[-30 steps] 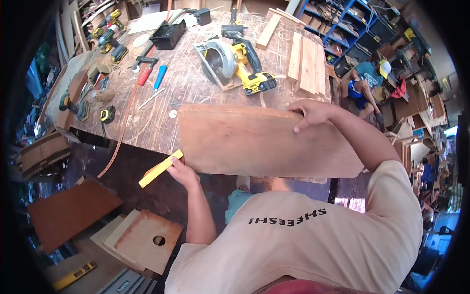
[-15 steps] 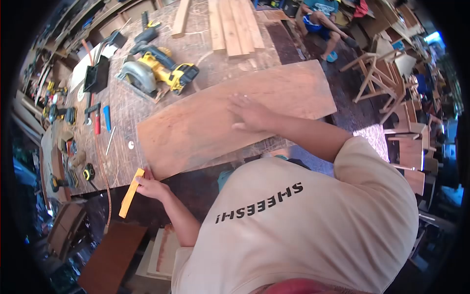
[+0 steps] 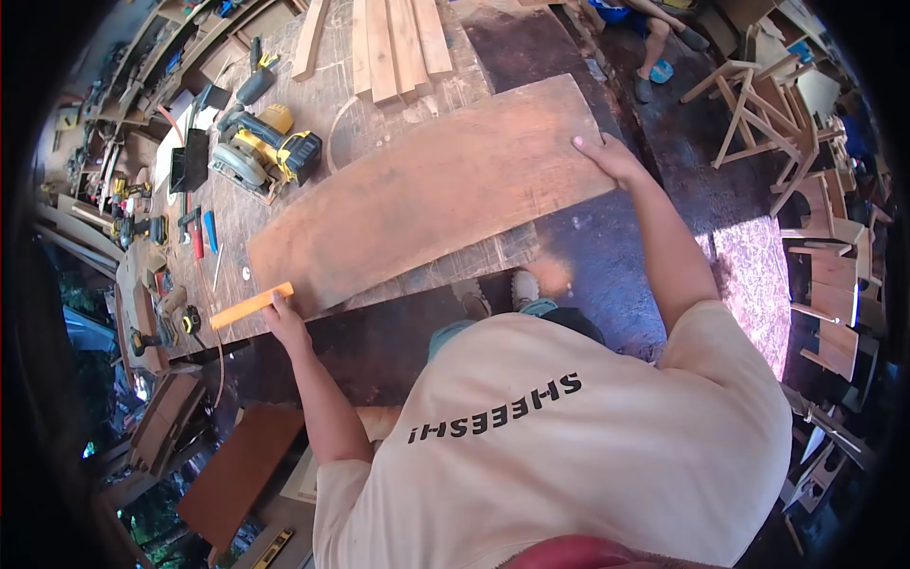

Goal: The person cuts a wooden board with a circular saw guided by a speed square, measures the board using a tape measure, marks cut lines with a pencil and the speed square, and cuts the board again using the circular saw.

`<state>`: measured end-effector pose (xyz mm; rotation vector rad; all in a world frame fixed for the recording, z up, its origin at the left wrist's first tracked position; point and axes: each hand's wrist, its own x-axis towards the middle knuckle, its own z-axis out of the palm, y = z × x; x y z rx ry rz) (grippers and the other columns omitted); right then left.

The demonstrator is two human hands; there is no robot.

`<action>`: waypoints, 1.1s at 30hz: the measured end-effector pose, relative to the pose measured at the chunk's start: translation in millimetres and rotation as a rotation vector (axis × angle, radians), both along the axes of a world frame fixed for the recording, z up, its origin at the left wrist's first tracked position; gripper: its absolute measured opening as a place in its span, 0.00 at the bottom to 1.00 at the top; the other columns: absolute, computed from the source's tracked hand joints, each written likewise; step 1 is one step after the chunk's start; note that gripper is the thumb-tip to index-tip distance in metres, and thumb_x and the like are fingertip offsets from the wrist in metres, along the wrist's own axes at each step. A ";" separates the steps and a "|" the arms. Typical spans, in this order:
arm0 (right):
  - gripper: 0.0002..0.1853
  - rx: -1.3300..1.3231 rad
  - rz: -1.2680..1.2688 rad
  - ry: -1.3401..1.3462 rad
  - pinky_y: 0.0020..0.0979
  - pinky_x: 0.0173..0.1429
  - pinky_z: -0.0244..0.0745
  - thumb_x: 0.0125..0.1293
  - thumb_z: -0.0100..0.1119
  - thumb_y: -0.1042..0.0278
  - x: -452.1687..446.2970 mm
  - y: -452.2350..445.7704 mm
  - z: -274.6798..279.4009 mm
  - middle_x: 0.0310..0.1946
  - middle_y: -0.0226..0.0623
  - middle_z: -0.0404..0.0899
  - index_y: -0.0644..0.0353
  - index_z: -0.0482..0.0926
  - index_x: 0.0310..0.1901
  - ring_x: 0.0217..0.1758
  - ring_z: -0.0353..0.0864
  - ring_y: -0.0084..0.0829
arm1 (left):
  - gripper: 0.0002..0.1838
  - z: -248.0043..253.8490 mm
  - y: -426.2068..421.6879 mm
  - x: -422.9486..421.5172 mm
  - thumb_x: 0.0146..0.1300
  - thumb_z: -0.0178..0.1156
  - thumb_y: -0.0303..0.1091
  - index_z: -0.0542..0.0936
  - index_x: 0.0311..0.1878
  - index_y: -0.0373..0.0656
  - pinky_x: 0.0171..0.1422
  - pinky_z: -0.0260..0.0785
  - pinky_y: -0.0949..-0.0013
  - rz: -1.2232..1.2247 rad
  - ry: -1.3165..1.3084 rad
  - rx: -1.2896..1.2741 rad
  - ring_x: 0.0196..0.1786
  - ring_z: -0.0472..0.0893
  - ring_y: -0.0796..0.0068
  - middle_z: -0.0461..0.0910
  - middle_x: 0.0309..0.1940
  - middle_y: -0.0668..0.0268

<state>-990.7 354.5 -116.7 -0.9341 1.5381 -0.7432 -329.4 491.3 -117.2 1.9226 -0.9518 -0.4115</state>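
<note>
A wide, reddish-brown wooden board (image 3: 427, 190) with one curved long edge lies across the workbench, its right end past the bench edge. My right hand (image 3: 611, 159) grips that right end, thumb on the top face and fingers out of sight underneath. Closed around a flat yellow-orange strip (image 3: 248, 308), my left hand (image 3: 287, 321) is beside the board's near left corner. Whether the left fingers also touch the board I cannot tell.
Behind the board sit a yellow circular saw (image 3: 261, 147) and several planks (image 3: 398, 47). A red-handled tool (image 3: 197, 242) and a tape measure (image 3: 191, 319) lie on the left. A seated person (image 3: 654, 38) and wooden chair frames (image 3: 758, 123) are at upper right.
My right hand has gone from lying flat on the board's middle to gripping its right end. My left hand has turned the yellow-orange strip from steep to nearly level. The view has shifted.
</note>
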 end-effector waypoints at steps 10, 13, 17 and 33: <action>0.42 -0.068 -0.138 0.123 0.34 0.58 0.76 0.58 0.73 0.46 -81.6 71.3 -20.7 0.52 0.50 0.82 0.74 0.71 0.62 0.53 0.83 0.35 | 0.15 44.8 19.7 -74.3 0.76 0.51 0.38 0.74 0.54 0.35 0.55 0.68 0.65 -0.280 0.158 0.201 0.48 0.75 0.71 0.76 0.46 0.63; 0.43 -0.019 -0.146 0.157 0.34 0.59 0.75 0.58 0.72 0.43 -121.0 83.1 -5.0 0.52 0.49 0.82 0.74 0.71 0.63 0.53 0.82 0.35 | 0.14 71.2 32.0 -121.1 0.75 0.52 0.35 0.73 0.55 0.34 0.57 0.69 0.63 -0.524 -0.136 0.329 0.48 0.77 0.62 0.77 0.50 0.55; 0.42 -0.030 -0.207 0.180 0.34 0.59 0.75 0.58 0.72 0.43 -146.5 101.0 -21.6 0.52 0.48 0.82 0.73 0.72 0.62 0.53 0.82 0.35 | 0.09 86.3 25.4 -169.7 0.65 0.61 0.28 0.72 0.42 0.35 0.56 0.72 0.50 -0.815 -0.552 0.319 0.54 0.76 0.39 0.69 0.64 0.40; 0.26 -0.920 0.029 0.714 0.44 0.72 0.63 0.61 0.67 0.71 106.8 108.5 21.2 0.61 0.50 0.74 0.65 0.72 0.61 0.67 0.70 0.49 | 0.12 26.8 2.7 -193.1 0.61 0.66 0.37 0.75 0.39 0.42 0.80 0.49 0.41 -1.443 -0.506 -0.091 0.75 0.62 0.49 0.65 0.70 0.49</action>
